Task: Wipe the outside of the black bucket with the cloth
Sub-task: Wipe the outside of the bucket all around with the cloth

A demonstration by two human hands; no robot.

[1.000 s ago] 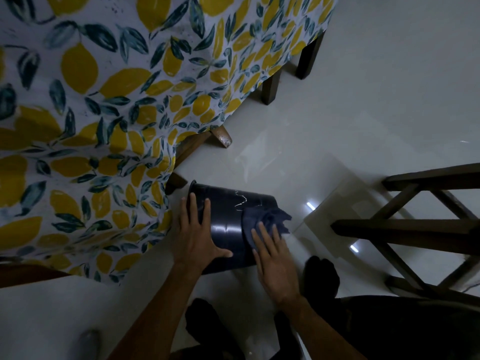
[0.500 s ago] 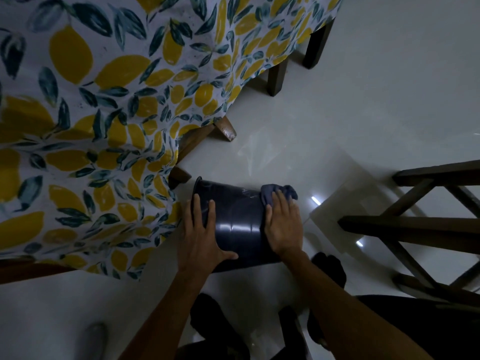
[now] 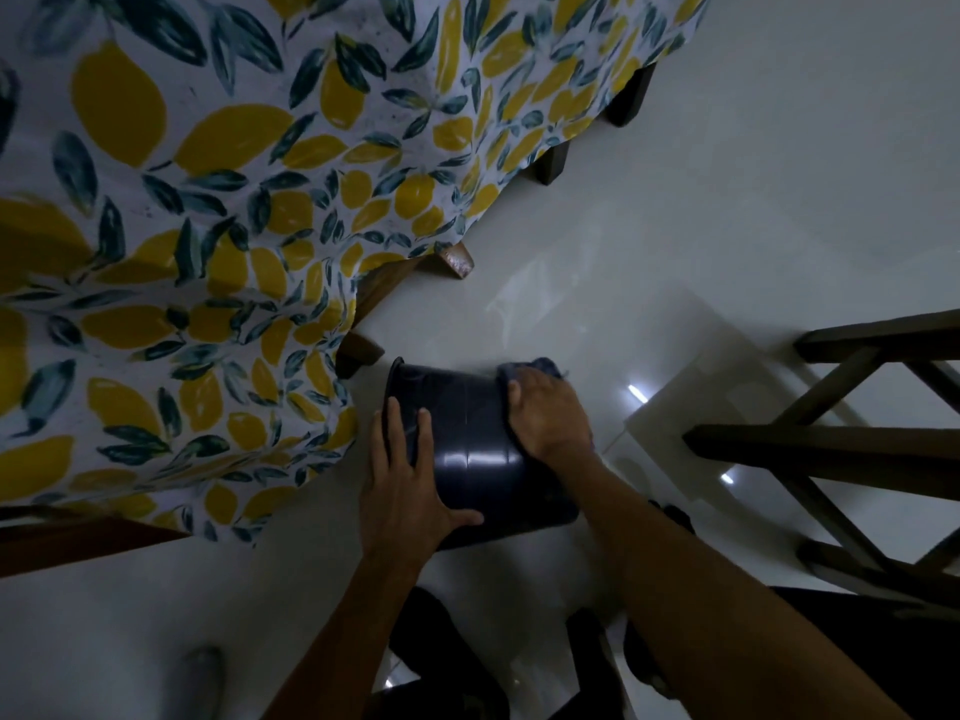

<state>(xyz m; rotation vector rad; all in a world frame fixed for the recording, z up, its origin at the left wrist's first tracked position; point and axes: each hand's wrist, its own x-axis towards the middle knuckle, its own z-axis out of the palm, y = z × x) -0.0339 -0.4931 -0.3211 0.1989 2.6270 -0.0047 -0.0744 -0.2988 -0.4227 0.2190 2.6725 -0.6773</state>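
Note:
The black bucket lies on its side on the pale tiled floor, its rim toward the left. My left hand rests flat on the bucket's near left side, fingers spread, thumb across the wall. My right hand presses a dark blue cloth against the bucket's right end; only the cloth's far edge shows beyond my fingers.
A table draped in a lemon-print cloth hangs close on the left, with wooden legs just beside the bucket's rim. A dark wooden chair frame stands to the right. My dark-clothed legs are below.
My right hand has slid the cloth from the bucket's upper side to its right end, bunching the cloth under the palm. My left hand has stayed on the bucket.

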